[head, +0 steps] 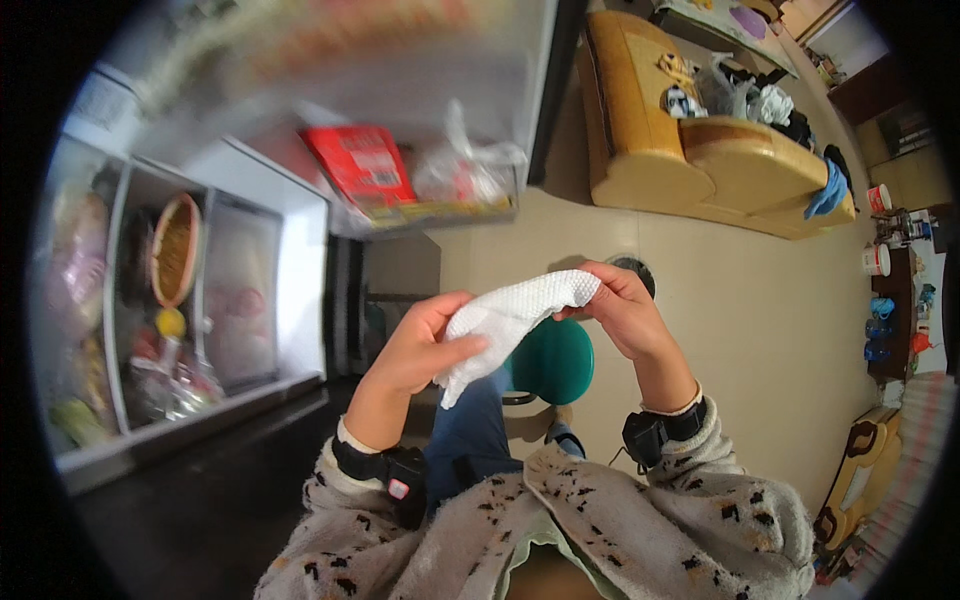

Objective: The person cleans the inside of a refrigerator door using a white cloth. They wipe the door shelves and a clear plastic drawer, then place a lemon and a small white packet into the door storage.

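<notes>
Both hands hold a folded white textured cloth or paper towel (510, 315) in front of my body. My left hand (427, 337) pinches its lower left end, the thumb lying on top. At the upper right end, my right hand (619, 307) grips the other corner between thumb and fingers. The cloth is stretched loosely between them, one corner hanging below my left hand. Beneath it is a round green stool seat (559, 360). Left of my hands stands an open refrigerator (300, 277) with filled shelves.
The refrigerator door (525, 97) bears a red packet (364, 165) and a knotted plastic bag (469, 176). Inside sit an oval container of brown food (176, 247) and a yellow round item (170, 323). A tan sofa (652, 180) with bags and clothes stands at the upper right.
</notes>
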